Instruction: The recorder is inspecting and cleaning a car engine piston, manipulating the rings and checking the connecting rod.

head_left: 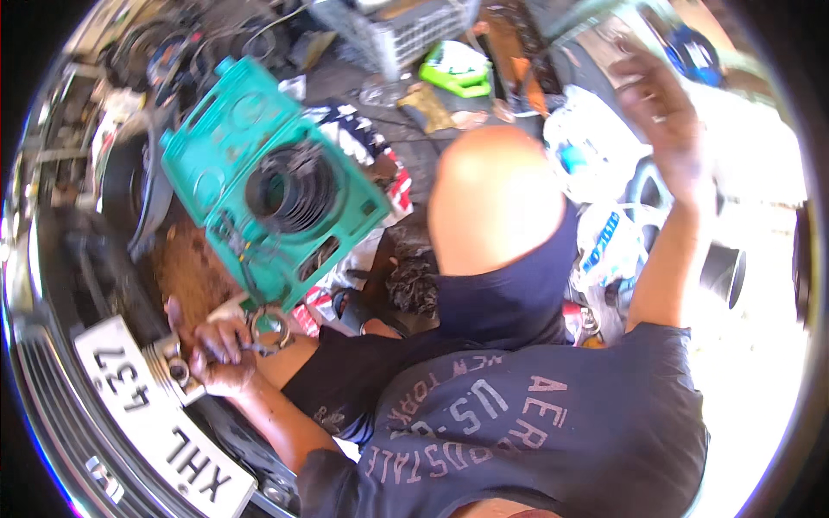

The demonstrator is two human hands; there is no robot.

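Note:
My left hand (223,352), low on the left by a car's bumper, has its fingers wrapped round a silvery metal piston (177,371). A round pin hole and grooves show on it. A thin metal ring (271,330) is right beside these fingers, over my bent leg; whether the hand touches it I cannot tell. My right hand (661,112) is raised at the upper right, away from the piston. Its fingers are somewhat blurred but look spread, with nothing clear in them. An open teal plastic case (237,177) holding a black ribbed round part (292,188) lies beyond my left hand.
A white licence plate (164,423) on the dark bumper is close beside my left hand. Farther off are a grey crate (401,39), a bright green container (456,69) and white plastic bags (591,142). A black cylinder (724,276) is at the right. My bare knee (496,203) rises in the middle.

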